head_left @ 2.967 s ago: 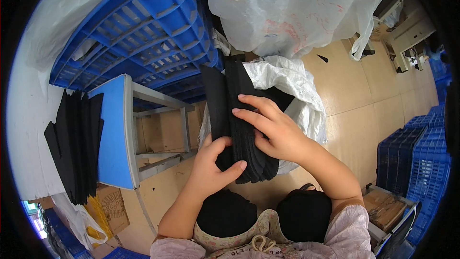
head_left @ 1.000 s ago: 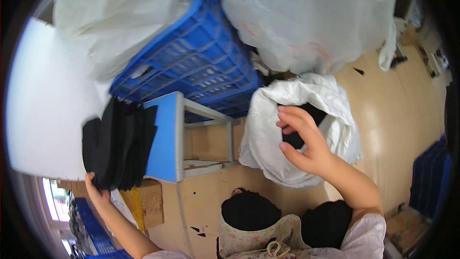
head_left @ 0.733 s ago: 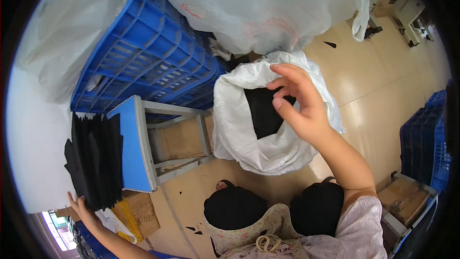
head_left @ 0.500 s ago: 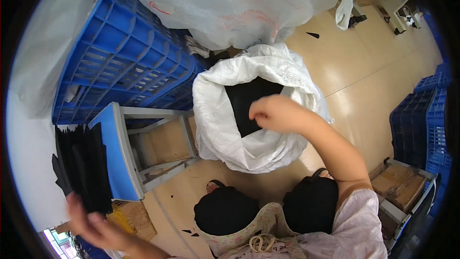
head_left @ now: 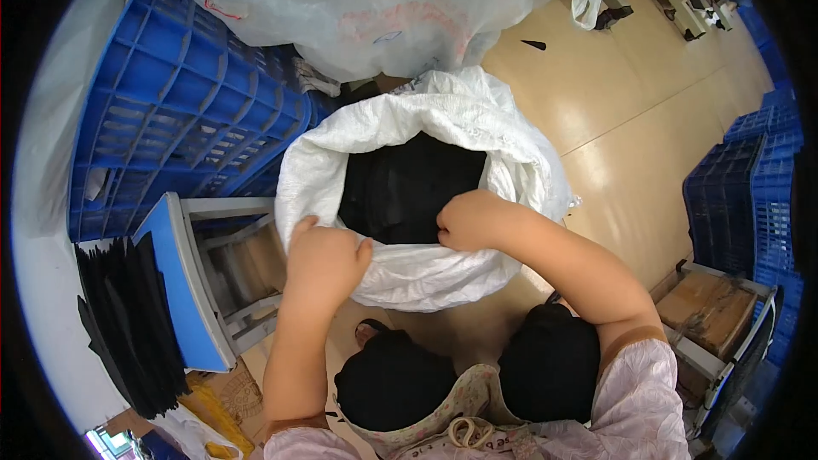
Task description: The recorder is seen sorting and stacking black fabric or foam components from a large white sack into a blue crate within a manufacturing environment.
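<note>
A white woven sack (head_left: 426, 283) stands on the floor in front of my knees, its rim rolled outward. Dark black material (head_left: 409, 183) fills the inside; its kind I cannot make out. My left hand (head_left: 325, 257) is closed on the sack's near left rim. Curled fingers of my right hand (head_left: 473, 220) grip the near right part of the same rim, over the mouth. A pile of black cloth pieces (head_left: 132, 324) lies at the left, beside a blue-topped stool, touched by neither hand.
Blue plastic crates (head_left: 179, 102) stand at the left behind the blue-topped stool (head_left: 181, 281). A big translucent plastic bag (head_left: 366, 8) bulges beyond the sack. More blue crates (head_left: 724, 196) and a wood-topped stool (head_left: 703, 311) are at the right. A black scrap (head_left: 533, 44) lies on the floor.
My left hand has come from beside the black cloth pile to the sack's rim. My right hand has lowered toward the near rim. The sack's mouth is wider, and the view has shifted slightly.
</note>
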Available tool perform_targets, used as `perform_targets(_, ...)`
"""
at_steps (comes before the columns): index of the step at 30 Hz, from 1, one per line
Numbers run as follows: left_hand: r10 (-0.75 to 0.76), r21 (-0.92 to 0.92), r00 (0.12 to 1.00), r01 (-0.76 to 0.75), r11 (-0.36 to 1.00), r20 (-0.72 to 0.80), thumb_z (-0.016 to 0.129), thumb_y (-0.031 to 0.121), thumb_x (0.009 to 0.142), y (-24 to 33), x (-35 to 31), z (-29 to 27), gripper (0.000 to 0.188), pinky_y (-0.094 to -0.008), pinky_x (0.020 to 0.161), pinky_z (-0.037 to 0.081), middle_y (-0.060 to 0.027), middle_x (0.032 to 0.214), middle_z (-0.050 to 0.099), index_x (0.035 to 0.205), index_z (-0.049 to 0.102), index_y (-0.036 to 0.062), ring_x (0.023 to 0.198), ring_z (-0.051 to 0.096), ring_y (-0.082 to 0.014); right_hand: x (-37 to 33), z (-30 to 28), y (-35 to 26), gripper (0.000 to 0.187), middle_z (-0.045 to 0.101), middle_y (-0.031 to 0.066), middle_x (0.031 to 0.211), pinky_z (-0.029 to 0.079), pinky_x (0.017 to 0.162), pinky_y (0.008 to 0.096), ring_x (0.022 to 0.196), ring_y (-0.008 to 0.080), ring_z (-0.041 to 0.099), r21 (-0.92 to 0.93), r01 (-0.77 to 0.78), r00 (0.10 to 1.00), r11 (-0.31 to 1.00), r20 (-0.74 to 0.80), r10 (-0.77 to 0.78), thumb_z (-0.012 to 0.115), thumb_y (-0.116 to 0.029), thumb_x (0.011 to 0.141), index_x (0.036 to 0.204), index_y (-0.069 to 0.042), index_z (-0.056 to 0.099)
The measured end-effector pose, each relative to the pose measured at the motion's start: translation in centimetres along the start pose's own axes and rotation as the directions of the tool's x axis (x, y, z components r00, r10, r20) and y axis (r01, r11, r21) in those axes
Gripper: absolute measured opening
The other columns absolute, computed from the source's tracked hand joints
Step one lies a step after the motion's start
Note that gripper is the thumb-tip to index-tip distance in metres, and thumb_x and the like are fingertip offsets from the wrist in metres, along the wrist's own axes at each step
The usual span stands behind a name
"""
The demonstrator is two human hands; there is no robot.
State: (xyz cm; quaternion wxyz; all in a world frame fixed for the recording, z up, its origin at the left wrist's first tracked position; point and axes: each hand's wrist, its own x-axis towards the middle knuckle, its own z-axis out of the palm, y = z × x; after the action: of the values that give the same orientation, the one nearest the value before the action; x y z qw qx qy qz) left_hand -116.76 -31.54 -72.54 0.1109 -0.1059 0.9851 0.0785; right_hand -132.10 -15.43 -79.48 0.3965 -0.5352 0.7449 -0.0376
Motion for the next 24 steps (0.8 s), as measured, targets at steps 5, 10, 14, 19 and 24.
perform_targets(5, -0.099, 0.165, 0.99, 0.116, 0.98, -0.104, 0.064, 0.023, 0.074, -0.6, -1.7, -1.3, 0.026, -0.0425, 0.099, 0.035, -0.0136, 0.057, 0.058, 0.059, 0.065, 0.002, 0.066, 0.059, -0.0274, 2.3, -1.5, -1.5, 0.033, 0.063, 0.0136, 0.108, 0.05, 0.074, 0.0377, 0.096, 0.0297, 0.061, -0.157, 0.017, 0.936, 0.987, -0.344, -0.07, 0.063, -0.011, 0.07, 0.102, -0.005, 0.065)
perform_targets(10, -0.112, 0.115, 0.987, 0.125, 0.985, -0.113, 0.068, 0.02, 0.071, -0.4, -2.2, -1.7, 0.02, -0.0418, 0.102, 0.033, -0.0121, 0.062, 0.059, 0.061, 0.066, 0.0024, 0.073, 0.059, -0.0251, 5.3, -2.3, -1.1, 0.053, 0.047, 0.0081, 0.132, 0.044, 0.088, 0.0363, 0.116, 0.0269, 0.048, -0.378, 0.195, 0.817, 0.905, -0.448, -0.363, 0.064, -0.005, 0.067, 0.119, -0.012, 0.055)
perform_targets(14, -0.083, 0.053, 0.987, 0.091, 0.994, -0.135, 0.069, 0.019, 0.069, 0.1, -2.6, -1.4, 0.017, -0.0419, 0.103, 0.033, -0.0102, 0.063, 0.06, 0.062, 0.066, 0.0032, 0.075, 0.058, -0.0237, 7.9, -1.7, -1.4, 0.059, 0.044, 0.0059, 0.136, 0.037, 0.098, 0.0365, 0.122, 0.0273, 0.043, -0.41, 0.336, 0.767, 0.848, -0.403, -0.499, 0.064, -0.003, 0.067, 0.124, -0.014, 0.051)
perform_targets(19, -0.084, 0.002, 0.986, 0.086, 0.996, -0.146, 0.069, 0.017, 0.068, 0.0, -2.7, -1.2, 0.016, -0.0418, 0.103, 0.033, -0.0089, 0.062, 0.058, 0.061, 0.064, 0.0037, 0.074, 0.058, -0.0233, 7.9, -1.9, -0.9, 0.053, 0.049, 0.0046, 0.128, 0.036, 0.098, 0.0363, 0.119, 0.024, 0.045, -0.435, 0.352, 0.779, 0.829, -0.354, -0.517, 0.065, -0.006, 0.068, 0.119, -0.016, 0.053)
perform_targets(24, -0.038, -0.027, 0.995, 0.036, 0.999, -0.095, 0.066, 0.014, 0.07, -0.5, -2.1, 0.3, 0.011, -0.0423, 0.1, 0.035, -0.0096, 0.066, 0.059, 0.065, 0.064, 0.0033, 0.077, 0.058, -0.0245, 7.3, -1.9, -0.1, 0.057, 0.048, 0.0056, 0.126, 0.033, 0.1, 0.0372, 0.12, 0.0249, 0.043, -0.393, 0.38, 0.753, 0.837, -0.395, -0.527, 0.067, -0.002, 0.061, 0.115, -0.015, 0.053)
